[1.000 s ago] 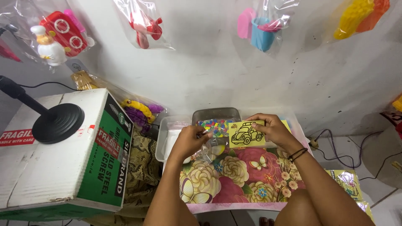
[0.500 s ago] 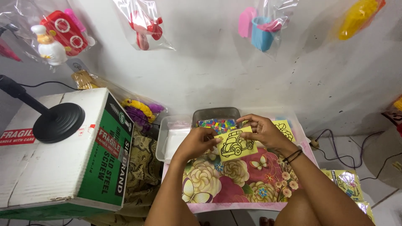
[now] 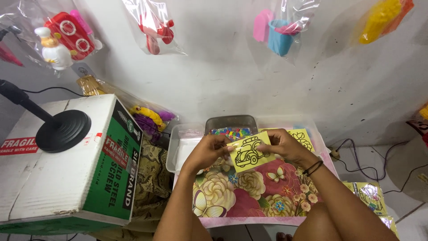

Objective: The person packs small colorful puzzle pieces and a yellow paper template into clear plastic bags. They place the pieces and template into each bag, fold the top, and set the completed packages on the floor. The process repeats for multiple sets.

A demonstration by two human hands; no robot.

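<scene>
Both hands, left hand (image 3: 207, 151) and right hand (image 3: 281, 143), pinched yellow car card (image 3: 250, 152), fingers closed on its edges, above flowered tabletop (image 3: 249, 196). Card uncoloured; second card (image 3: 303, 138) right of it untouched.

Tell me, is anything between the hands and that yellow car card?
Nothing visible. The left hand and right hand both grip the card directly at its side edges, holding it above the flowered cloth.

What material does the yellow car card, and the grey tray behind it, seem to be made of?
Yellow car card: probably thin paperboard, matt; it stays flat between the left hand and right hand. Grey tray: probably plastic, smooth and translucent, with rounded moulded corners.
</scene>
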